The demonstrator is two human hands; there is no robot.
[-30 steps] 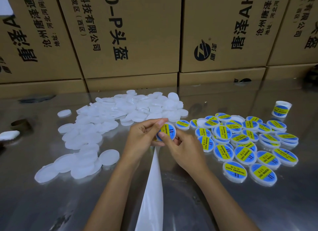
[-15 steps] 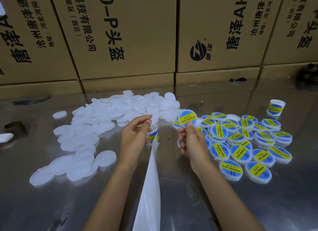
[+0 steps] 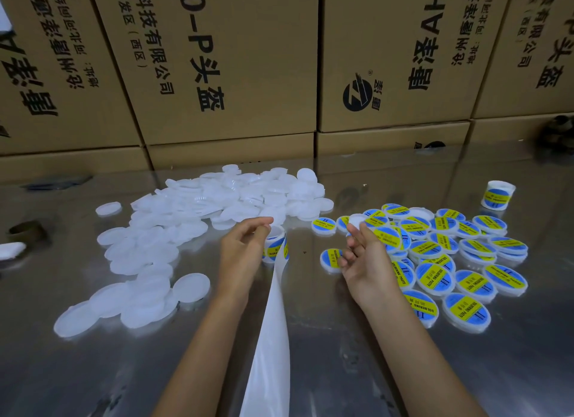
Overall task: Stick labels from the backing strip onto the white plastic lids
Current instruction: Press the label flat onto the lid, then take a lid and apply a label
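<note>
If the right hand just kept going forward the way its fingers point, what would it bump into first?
Probably the labelled lids lying just beyond the right hand; its fingertips already reach the pile's near edge, though height above them is unclear.

White lids (image 3: 192, 218); blue-and-yellow labelled lids (image 3: 466, 280).

Both forearms reach in bare from the near edge and angle toward the middle, a gap between them. The left hand (image 3: 243, 249) is raised with its back to the camera, fingers curled, thumb and forefinger tips close together at the top; the grip closes on a label roll (image 3: 275, 246) tucked behind its fingers. The right hand (image 3: 365, 261) sits to the right at about the same height, palm turned left, fingers loosely bent and spread, forefinger pointing far and up. It holds nothing. The hands are apart, not touching.
</note>
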